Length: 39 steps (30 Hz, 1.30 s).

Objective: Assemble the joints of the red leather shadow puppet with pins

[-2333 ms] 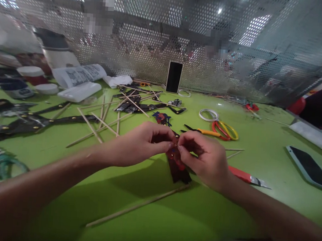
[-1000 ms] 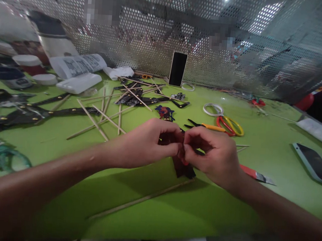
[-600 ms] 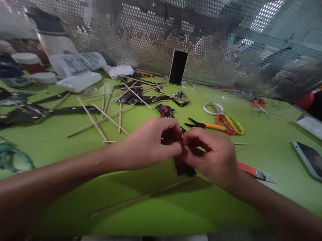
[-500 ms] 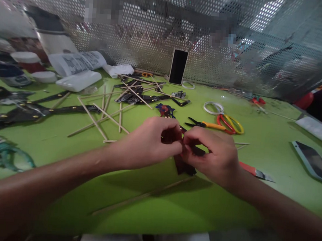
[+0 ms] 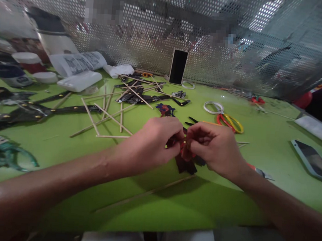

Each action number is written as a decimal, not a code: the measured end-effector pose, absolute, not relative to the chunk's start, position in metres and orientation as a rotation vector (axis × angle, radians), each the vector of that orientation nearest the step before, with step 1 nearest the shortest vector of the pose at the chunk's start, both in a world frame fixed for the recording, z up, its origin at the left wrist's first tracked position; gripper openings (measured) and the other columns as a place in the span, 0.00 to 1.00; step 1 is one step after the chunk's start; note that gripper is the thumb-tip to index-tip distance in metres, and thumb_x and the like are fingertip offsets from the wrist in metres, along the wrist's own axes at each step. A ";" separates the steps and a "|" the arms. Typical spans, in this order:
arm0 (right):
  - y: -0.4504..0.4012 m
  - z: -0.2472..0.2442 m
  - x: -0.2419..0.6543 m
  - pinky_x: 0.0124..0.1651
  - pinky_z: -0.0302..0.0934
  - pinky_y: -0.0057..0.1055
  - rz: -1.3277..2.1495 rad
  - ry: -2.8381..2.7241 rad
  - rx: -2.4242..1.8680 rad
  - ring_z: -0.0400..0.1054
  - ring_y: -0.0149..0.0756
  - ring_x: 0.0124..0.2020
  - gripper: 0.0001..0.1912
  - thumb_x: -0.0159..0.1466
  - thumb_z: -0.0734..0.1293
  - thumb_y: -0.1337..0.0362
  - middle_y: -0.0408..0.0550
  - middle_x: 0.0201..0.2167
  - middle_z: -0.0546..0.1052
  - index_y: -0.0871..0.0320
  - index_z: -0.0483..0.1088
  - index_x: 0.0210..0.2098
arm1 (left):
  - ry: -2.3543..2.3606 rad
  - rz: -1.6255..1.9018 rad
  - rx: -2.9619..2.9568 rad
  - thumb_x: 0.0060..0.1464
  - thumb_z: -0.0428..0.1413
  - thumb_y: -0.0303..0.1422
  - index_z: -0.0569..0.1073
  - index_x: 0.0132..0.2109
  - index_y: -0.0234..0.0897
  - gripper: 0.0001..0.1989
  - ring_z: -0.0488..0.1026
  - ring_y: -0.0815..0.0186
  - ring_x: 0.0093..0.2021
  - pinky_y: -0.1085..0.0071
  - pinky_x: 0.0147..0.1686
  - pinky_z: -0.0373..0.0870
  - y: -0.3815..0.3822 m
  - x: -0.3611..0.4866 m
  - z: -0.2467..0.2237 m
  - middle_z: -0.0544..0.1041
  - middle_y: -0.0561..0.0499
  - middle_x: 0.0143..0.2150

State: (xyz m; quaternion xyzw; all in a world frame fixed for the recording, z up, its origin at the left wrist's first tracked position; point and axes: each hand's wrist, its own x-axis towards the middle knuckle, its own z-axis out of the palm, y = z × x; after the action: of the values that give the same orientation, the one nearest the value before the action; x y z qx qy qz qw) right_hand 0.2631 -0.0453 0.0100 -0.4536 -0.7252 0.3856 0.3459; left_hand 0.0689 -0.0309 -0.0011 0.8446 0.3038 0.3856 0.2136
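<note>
At the middle of the green table, my left hand (image 5: 162, 139) and my right hand (image 5: 213, 144) meet with fingertips almost touching. Both pinch a dark red and black jointed cut-out figure (image 5: 187, 165), whose lower end hangs below the fingers. A small brass fastener (image 5: 185, 141) gleams between the fingertips, close to my right thumb. Much of the figure is hidden behind my hands. Just beyond them lies a blue and red cut-out piece (image 5: 165, 110). One thin wooden stick (image 5: 147, 193) rests on the table nearer to me.
Black jointed cut-outs (image 5: 135, 95) and several wooden sticks (image 5: 113, 117) lie beyond my left arm. Scissors with red and yellow handles (image 5: 229, 122), a tape roll (image 5: 213, 107), a cutter knife (image 5: 262, 173) and a phone (image 5: 312, 160) are to the right. Another phone (image 5: 178, 66) stands against the perforated screen.
My right hand has turned and shifted slightly, now covering part of the orange-handled tool and the cutter knife. The fastener has come into sight. A stick beside my left forearm shows more of its length.
</note>
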 end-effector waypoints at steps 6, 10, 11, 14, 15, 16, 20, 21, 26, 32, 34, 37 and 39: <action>-0.048 0.006 0.268 0.28 0.63 0.27 0.246 -2.231 -0.960 0.68 0.29 0.23 0.06 0.59 0.67 0.72 0.41 0.24 0.75 0.55 0.69 0.32 | 0.823 0.814 2.059 0.52 0.57 0.25 0.76 0.34 0.32 0.03 0.69 0.71 0.28 0.75 0.28 0.64 -0.023 0.064 0.003 0.76 0.53 0.28; -0.049 0.003 0.273 0.31 0.60 0.29 -0.304 -2.363 -0.744 0.67 0.31 0.26 0.08 0.63 0.65 0.72 0.43 0.27 0.76 0.52 0.69 0.37 | 0.684 0.672 1.841 0.52 0.57 0.24 0.76 0.34 0.31 0.03 0.71 0.73 0.25 0.78 0.27 0.67 -0.017 0.061 0.011 0.77 0.54 0.26; -0.049 0.003 0.273 0.32 0.60 0.30 -0.343 -2.381 -0.725 0.67 0.32 0.27 0.08 0.63 0.64 0.73 0.43 0.27 0.76 0.52 0.69 0.38 | 0.661 0.651 1.818 0.53 0.57 0.24 0.76 0.34 0.31 0.03 0.71 0.74 0.25 0.79 0.27 0.68 -0.017 0.061 0.012 0.78 0.54 0.25; -0.049 0.001 0.271 0.32 0.61 0.30 -0.282 -2.359 -0.731 0.67 0.32 0.28 0.08 0.62 0.65 0.73 0.45 0.28 0.77 0.54 0.70 0.37 | 0.648 0.666 1.808 0.53 0.59 0.26 0.77 0.33 0.31 0.02 0.73 0.73 0.25 0.78 0.28 0.69 -0.016 0.061 0.012 0.79 0.53 0.27; -0.049 0.000 0.270 0.31 0.61 0.29 -0.202 -2.318 -0.765 0.67 0.31 0.27 0.07 0.61 0.66 0.73 0.44 0.27 0.76 0.54 0.70 0.35 | 0.662 0.691 1.826 0.53 0.60 0.27 0.77 0.33 0.31 0.02 0.73 0.73 0.26 0.78 0.28 0.69 -0.016 0.061 0.011 0.79 0.52 0.27; -0.049 0.000 0.268 0.30 0.61 0.28 -0.076 -2.267 -0.822 0.67 0.30 0.26 0.06 0.60 0.66 0.73 0.43 0.26 0.76 0.55 0.70 0.34 | 0.682 0.717 1.856 0.53 0.60 0.27 0.77 0.33 0.31 0.03 0.73 0.72 0.27 0.77 0.28 0.69 -0.017 0.061 0.009 0.79 0.52 0.27; -0.049 0.004 0.258 0.23 0.64 0.27 0.797 -1.902 -1.136 0.70 0.31 0.20 0.03 0.57 0.67 0.70 0.42 0.21 0.76 0.58 0.69 0.31 | 0.787 0.843 2.090 0.53 0.57 0.25 0.79 0.34 0.31 0.05 0.72 0.71 0.28 0.76 0.29 0.66 -0.020 0.061 0.003 0.79 0.51 0.28; -0.049 0.006 0.255 0.22 0.65 0.27 0.992 -1.790 -1.192 0.71 0.32 0.19 0.02 0.56 0.67 0.70 0.42 0.20 0.76 0.58 0.69 0.30 | 0.803 0.885 2.164 0.53 0.57 0.25 0.79 0.33 0.31 0.05 0.71 0.71 0.28 0.76 0.28 0.65 -0.021 0.062 0.001 0.78 0.51 0.28; -0.051 0.009 0.252 0.20 0.66 0.25 1.227 -1.638 -1.292 0.73 0.33 0.18 0.03 0.53 0.65 0.71 0.43 0.18 0.77 0.58 0.67 0.27 | 0.761 1.031 2.410 0.53 0.56 0.22 0.78 0.33 0.30 0.06 0.68 0.73 0.27 0.76 0.29 0.63 -0.023 0.065 -0.003 0.75 0.53 0.27; -0.047 -0.002 0.265 0.27 0.61 0.25 0.231 -2.171 -0.956 0.67 0.28 0.23 0.05 0.58 0.66 0.73 0.41 0.23 0.75 0.57 0.69 0.32 | 0.811 0.792 2.057 0.52 0.58 0.23 0.79 0.33 0.30 0.05 0.70 0.73 0.26 0.79 0.27 0.64 -0.021 0.063 0.005 0.76 0.54 0.25; -0.045 -0.005 0.269 0.30 0.60 0.26 -0.138 -2.282 -0.786 0.66 0.28 0.25 0.07 0.60 0.65 0.74 0.42 0.26 0.75 0.56 0.69 0.34 | 0.780 0.679 1.930 0.54 0.58 0.24 0.79 0.35 0.30 0.05 0.69 0.74 0.24 0.80 0.24 0.64 -0.019 0.061 0.008 0.76 0.55 0.23; -0.043 -0.009 0.272 0.32 0.60 0.26 -0.380 -2.284 -0.648 0.66 0.29 0.27 0.07 0.63 0.65 0.74 0.43 0.27 0.75 0.56 0.68 0.37 | 0.714 0.558 1.840 0.56 0.56 0.25 0.79 0.36 0.30 0.06 0.66 0.76 0.20 0.82 0.20 0.62 -0.016 0.059 0.011 0.75 0.56 0.22; -0.042 -0.011 0.271 0.33 0.61 0.27 -0.427 -2.272 -0.613 0.66 0.30 0.27 0.07 0.63 0.66 0.74 0.42 0.26 0.74 0.56 0.68 0.37 | 0.676 0.519 1.813 0.56 0.55 0.24 0.79 0.36 0.30 0.07 0.65 0.77 0.20 0.83 0.20 0.62 -0.014 0.058 0.012 0.75 0.56 0.22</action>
State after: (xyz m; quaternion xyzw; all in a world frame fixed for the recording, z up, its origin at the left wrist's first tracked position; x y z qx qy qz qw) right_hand 0.2711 -0.0425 -0.0107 -0.2385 -0.8839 -0.1662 0.3663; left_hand 0.0577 -0.0139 0.0124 0.7623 0.2841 0.2181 0.5391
